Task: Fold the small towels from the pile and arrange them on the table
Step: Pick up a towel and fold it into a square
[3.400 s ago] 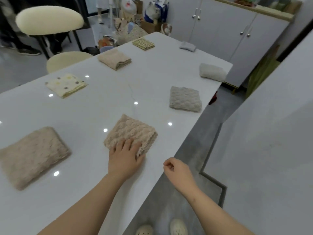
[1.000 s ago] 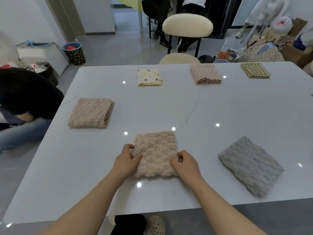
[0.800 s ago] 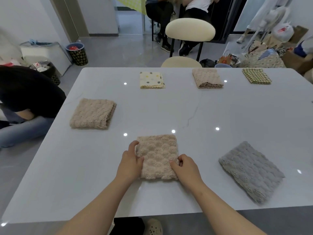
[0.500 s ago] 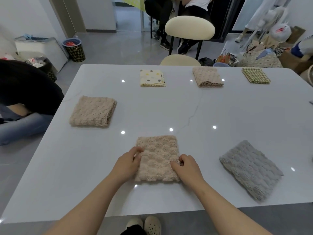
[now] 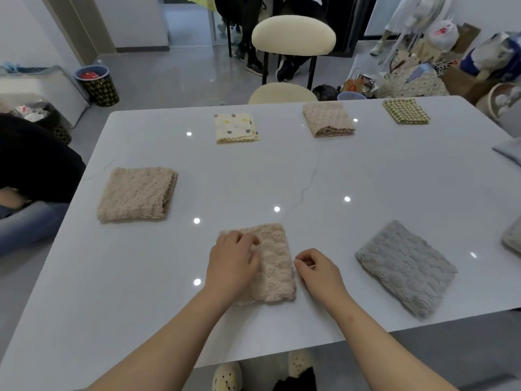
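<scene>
Head view: a pale table (image 5: 366,170) filled the frame, its top dotted with lamp reflections and set with folded small towels well apart from one another. A grey towel (image 5: 406,268) lay at an angle near the front right edge; a beige towel (image 5: 138,193) sat toward the left side; along the far edge were a second beige towel (image 5: 328,119), a spotted cream cloth (image 5: 235,127) and a green checked cloth (image 5: 406,110). Slivers of two more cloths showed at the right margin. No unfolded pile was visible.

Nearest the person lay the folded beige towel in hand (image 5: 275,263), close to the front edge, its long axis running away from the body. The left hand (image 5: 232,263) rested flat on the towel's left half, fingers spread and pressing down rather than pinching. The right hand (image 5: 318,270) sat just beside the towel's right edge, fingers loosely curled with thumb near forefinger; whether it touched the cloth, or held anything, could not be told.

By appearance the towel was fully folded and was being smoothed into place. Any last squaring would fall to the left hand, already upon it, with the towel lying directly left of the right fingers.
</scene>
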`<move>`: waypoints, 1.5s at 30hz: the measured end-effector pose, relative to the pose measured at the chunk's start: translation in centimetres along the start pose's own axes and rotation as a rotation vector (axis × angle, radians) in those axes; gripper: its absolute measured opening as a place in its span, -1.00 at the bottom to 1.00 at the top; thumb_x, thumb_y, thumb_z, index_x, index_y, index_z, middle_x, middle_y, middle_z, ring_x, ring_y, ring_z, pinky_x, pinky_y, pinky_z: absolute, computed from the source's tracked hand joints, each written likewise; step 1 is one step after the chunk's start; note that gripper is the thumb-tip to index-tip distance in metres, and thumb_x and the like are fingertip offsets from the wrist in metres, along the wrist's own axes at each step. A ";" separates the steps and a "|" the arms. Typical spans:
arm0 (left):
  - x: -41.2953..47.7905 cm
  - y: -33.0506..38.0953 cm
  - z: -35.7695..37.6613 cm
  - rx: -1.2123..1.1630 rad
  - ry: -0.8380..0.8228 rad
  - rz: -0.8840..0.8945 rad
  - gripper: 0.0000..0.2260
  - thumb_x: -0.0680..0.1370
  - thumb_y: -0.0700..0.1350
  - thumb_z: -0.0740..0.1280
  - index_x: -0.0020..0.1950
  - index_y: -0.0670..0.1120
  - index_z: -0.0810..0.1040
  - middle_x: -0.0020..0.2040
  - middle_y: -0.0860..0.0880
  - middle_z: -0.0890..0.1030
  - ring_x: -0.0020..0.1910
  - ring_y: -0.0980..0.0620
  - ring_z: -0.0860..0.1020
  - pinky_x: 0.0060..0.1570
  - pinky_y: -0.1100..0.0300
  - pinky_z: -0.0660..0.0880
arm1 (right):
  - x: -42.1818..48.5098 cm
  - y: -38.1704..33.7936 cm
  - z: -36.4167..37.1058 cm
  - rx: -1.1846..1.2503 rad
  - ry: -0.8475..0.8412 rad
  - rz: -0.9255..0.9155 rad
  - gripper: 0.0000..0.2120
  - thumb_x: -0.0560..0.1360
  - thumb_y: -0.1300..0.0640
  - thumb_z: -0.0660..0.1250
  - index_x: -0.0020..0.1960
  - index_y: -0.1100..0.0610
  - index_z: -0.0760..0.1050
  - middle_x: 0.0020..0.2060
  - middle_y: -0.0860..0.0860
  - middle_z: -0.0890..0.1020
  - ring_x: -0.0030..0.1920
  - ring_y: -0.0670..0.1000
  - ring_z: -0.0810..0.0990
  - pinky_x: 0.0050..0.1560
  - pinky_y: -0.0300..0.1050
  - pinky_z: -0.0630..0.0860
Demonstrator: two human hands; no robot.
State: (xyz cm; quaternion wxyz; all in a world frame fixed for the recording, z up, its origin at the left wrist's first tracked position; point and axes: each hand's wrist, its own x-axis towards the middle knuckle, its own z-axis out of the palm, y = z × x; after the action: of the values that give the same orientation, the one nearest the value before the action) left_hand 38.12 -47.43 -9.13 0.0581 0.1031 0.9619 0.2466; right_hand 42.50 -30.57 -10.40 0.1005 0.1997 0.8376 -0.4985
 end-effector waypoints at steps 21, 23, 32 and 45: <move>4.0 16.8 9.6 -0.243 -0.235 -0.153 -0.73 0.56 -0.02 0.20 0.25 -0.01 0.44 0.16 0.01 0.50 0.02 0.10 0.47 0.00 0.28 0.37 | 5.6 4.9 -16.7 -0.130 -0.024 -0.213 -0.87 0.53 0.14 0.20 -0.16 0.01 0.47 -0.26 -0.15 0.54 -0.25 -0.19 0.48 -0.29 -0.44 0.38; 4.2 18.0 10.5 -0.295 -0.345 -0.193 -0.67 0.55 0.03 0.23 0.28 -0.03 0.41 0.17 -0.01 0.51 0.02 0.08 0.47 -0.01 0.26 0.38 | 5.8 5.6 -17.8 -0.204 -0.017 -0.235 -0.89 0.54 0.15 0.20 -0.13 0.01 0.46 -0.26 -0.17 0.52 -0.24 -0.21 0.47 -0.28 -0.45 0.36; 4.7 19.8 11.5 -0.206 -0.461 -0.261 -0.76 0.49 -0.03 0.33 0.11 -0.07 0.47 -0.02 -0.01 0.51 0.00 0.01 0.47 -0.03 0.18 0.40 | 6.1 6.8 -18.7 -0.174 -0.065 -0.209 -0.89 0.54 0.14 0.21 -0.12 0.00 0.46 -0.18 -0.12 0.55 -0.15 -0.18 0.49 -0.16 -0.35 0.39; 4.7 17.1 12.3 -0.998 -0.041 -0.701 -0.94 0.55 -0.18 0.25 -0.10 -0.15 0.43 -0.09 -0.15 0.53 -0.18 -0.06 0.50 -0.10 0.04 0.50 | 5.7 7.3 -19.6 -0.089 -0.008 -0.152 -0.88 0.53 0.19 0.21 -0.14 0.11 0.50 -0.25 -0.07 0.54 -0.25 -0.12 0.46 -0.24 -0.34 0.38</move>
State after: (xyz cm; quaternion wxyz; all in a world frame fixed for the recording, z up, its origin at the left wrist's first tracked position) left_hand 38.46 -26.02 -11.86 0.1956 -0.2544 0.7056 0.6317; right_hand 41.16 -9.05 -8.83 0.0745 0.1289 0.8713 -0.4677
